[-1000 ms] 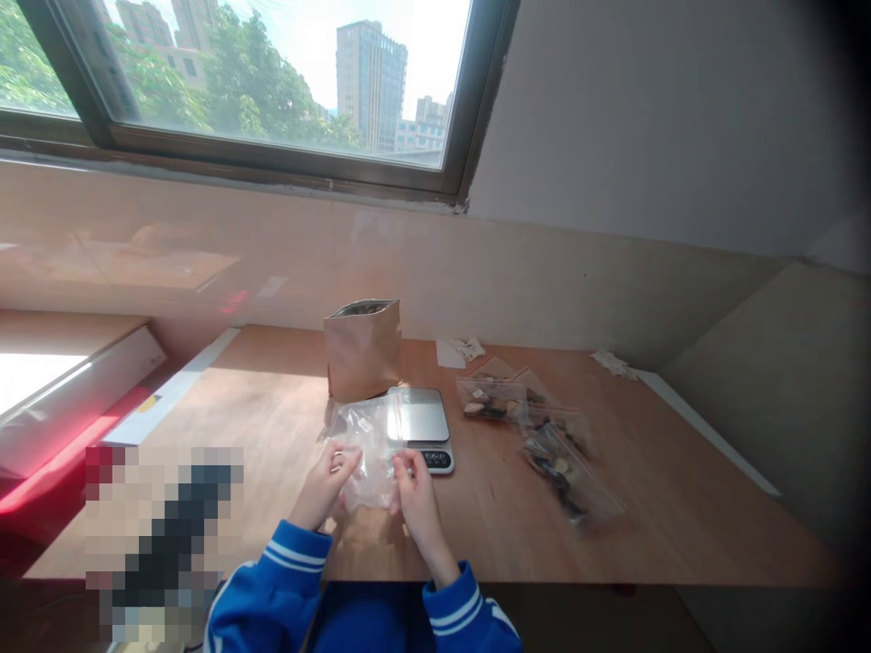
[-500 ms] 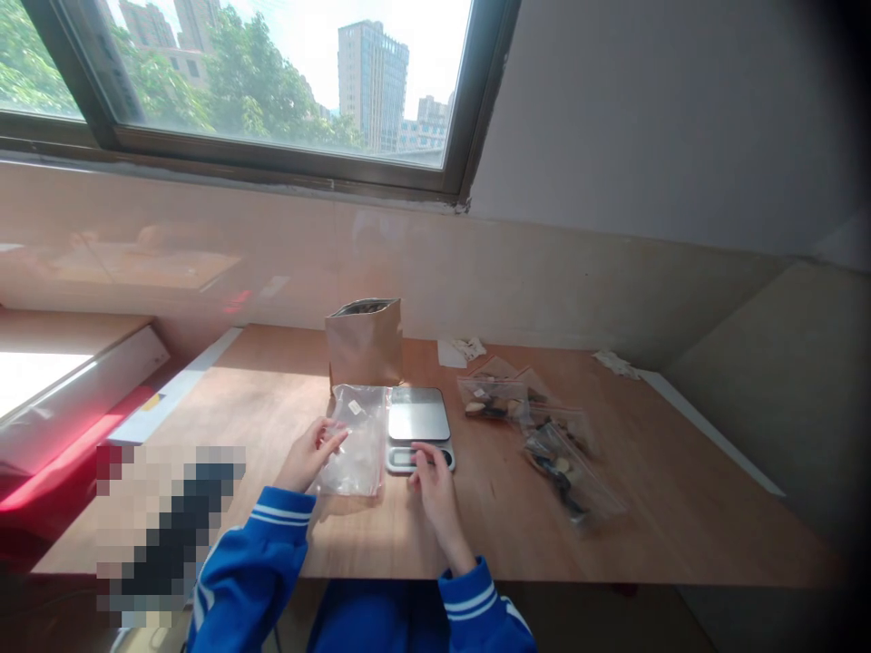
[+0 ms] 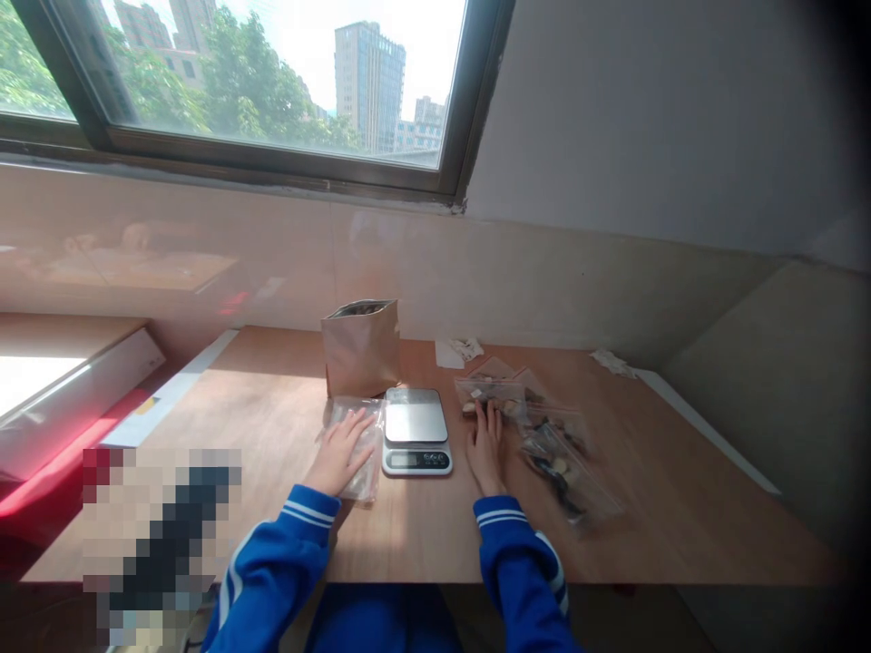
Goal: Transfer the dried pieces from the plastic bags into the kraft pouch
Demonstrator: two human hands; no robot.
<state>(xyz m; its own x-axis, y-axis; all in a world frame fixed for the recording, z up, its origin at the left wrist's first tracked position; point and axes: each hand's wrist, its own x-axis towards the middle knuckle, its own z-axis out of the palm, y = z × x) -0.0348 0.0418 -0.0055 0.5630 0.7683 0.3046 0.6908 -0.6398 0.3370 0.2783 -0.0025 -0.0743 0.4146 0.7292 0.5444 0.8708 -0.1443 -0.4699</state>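
My left hand (image 3: pixel 342 451) lies flat, fingers spread, on a clear zip bag (image 3: pixel 366 481) that looks flat on the table. Just right of that bag stands a kitchen scale (image 3: pixel 416 419) with a bare metal plate and a small display at its front. My right hand (image 3: pixel 486 444) stretches forward, its fingertips at a zip bag of dark and pale pieces (image 3: pixel 512 399); what the pieces are I cannot make out. Behind the flat bag, a brown paper pouch (image 3: pixel 360 352) stands upright with its top open.
More filled zip bags (image 3: pixel 568 472) lie in a loose pile on the right. White crumpled paper (image 3: pixel 466 350) sits at the back, with another white scrap (image 3: pixel 614 363) farther right. The wooden table (image 3: pixel 653 535) ends at a wall below a window. A blurred patch covers the left front.
My left hand has gone from holding the clear bag to lying flat on it, and the bag has come down. My right hand has moved from the scale's front to the filled bag.
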